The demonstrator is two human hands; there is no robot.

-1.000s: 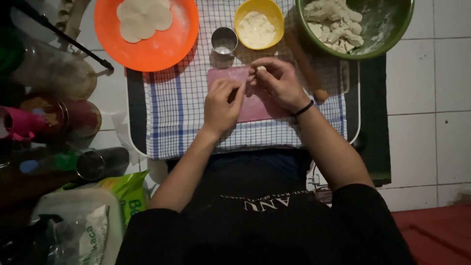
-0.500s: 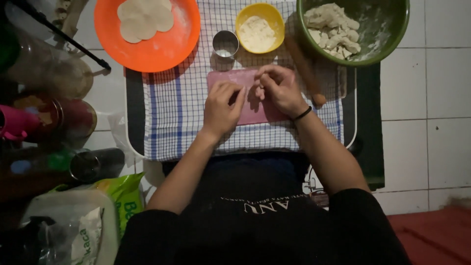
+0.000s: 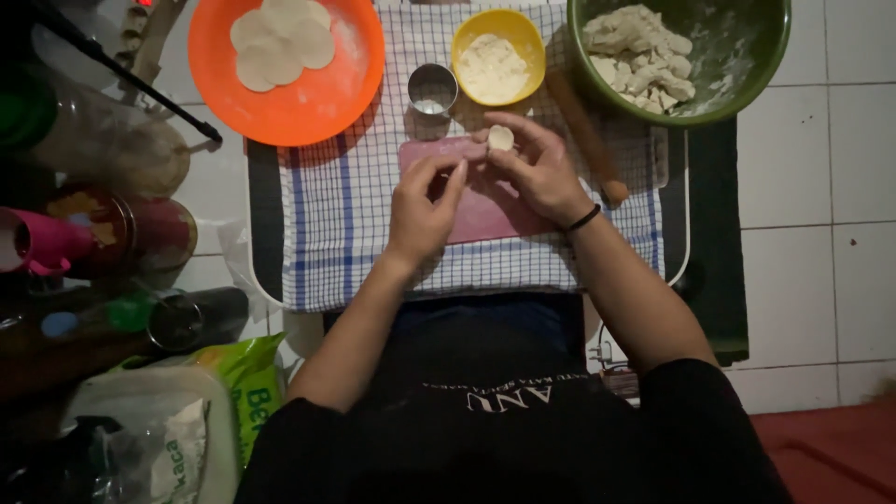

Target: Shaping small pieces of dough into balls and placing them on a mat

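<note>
Right hand (image 3: 541, 173) grip pinched shut on dough (image 3: 501, 138) | left hand (image 3: 422, 207) curled, empty, on pink mat (image 3: 485, 210) | dough roundish, no clear long axis, above mat's far edge

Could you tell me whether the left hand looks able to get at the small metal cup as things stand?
Probably yes: the left hand lies on the pink board, and the metal cup stands just beyond it with nothing between.

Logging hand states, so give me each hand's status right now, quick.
Left hand: empty, fingers curled, resting on the pink board.
Right hand: closed on a small dough ball, pinched at the fingertips.
</note>
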